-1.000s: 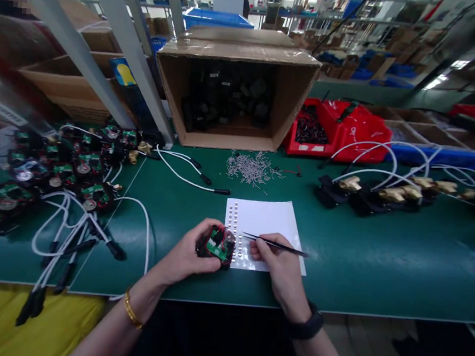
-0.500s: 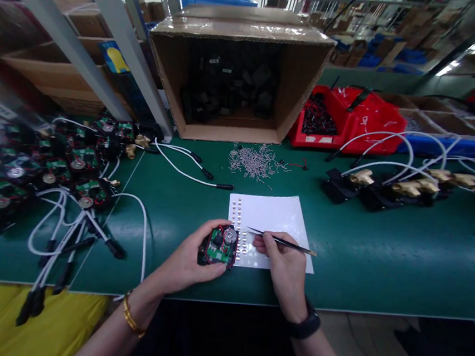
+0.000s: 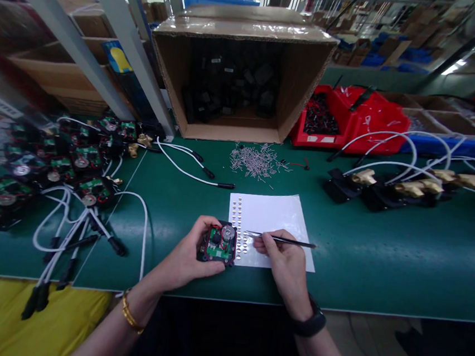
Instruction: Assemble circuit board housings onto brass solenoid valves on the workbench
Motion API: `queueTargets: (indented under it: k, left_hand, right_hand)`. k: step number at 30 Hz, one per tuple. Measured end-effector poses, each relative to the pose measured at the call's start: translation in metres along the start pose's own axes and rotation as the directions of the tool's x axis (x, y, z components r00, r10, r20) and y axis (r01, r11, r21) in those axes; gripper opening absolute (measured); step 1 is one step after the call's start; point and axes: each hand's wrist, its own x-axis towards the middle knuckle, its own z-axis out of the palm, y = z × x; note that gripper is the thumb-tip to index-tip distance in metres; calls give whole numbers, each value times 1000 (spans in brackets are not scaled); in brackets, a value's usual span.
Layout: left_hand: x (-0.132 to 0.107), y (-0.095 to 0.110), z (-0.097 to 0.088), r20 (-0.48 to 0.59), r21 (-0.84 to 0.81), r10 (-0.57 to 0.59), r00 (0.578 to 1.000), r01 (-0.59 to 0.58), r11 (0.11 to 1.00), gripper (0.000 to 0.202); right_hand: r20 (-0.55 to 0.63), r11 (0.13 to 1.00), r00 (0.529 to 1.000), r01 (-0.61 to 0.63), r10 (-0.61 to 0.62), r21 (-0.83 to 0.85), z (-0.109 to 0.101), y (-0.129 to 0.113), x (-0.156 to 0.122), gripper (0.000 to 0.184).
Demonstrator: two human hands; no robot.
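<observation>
My left hand is closed around a black housing with a green circuit board, red wires and a round silver disc on it. The housing sits over the left edge of a white sheet. Small round metallic pieces lie in columns along that edge, some of them beside the housing. In my right hand, thumb and fingers pinch a pair of dark tweezers. Their tips point left, close to the round pieces; whether they grip one is too small to tell.
An open cardboard box of black parts stands behind a pile of small screws or pins. Board assemblies with white cables crowd the left. Brass-fitted black units and a red bin are at right.
The tweezers' tips have lowered slightly toward the round pieces, and the tweezers lie flatter. My left hand holds the housing in nearly the same place. The view has shifted a little.
</observation>
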Motion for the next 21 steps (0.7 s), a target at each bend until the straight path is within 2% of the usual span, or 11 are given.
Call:
queueTargets:
  k: [5,10,14,17,19,21]
  left_hand:
    - [0,-1,1,-20,1,2,1000,-2,1000,57]
    - [0,-3,3,-17,-66,4,1000,-5,998,58]
    - [-1,-4,3,-10,-133,-14,1000,12,991,76]
    - [-2,1,-1,95,-105,-24,995,34,994,71]
    - [-2,6,-2,195,-5,-6,981,7,1000,64]
    - [-2,12,0,248,114,26,968,-55,992,64]
  right_hand:
    - [20,999,999,26,-25,-20,-1,1,-1,28]
    - [20,1000,999,25,-25,-14,-1,-1,-2,29]
    - [13,999,1000,-15,15,39,-2,1,-1,31]
    - [21,990,998,-61,59,125,-3,4,1,34]
    - [26,980,997,-83,79,179,-3,5,2,34]
    - [25,966,995,-101,97,240,-3,4,2,33]
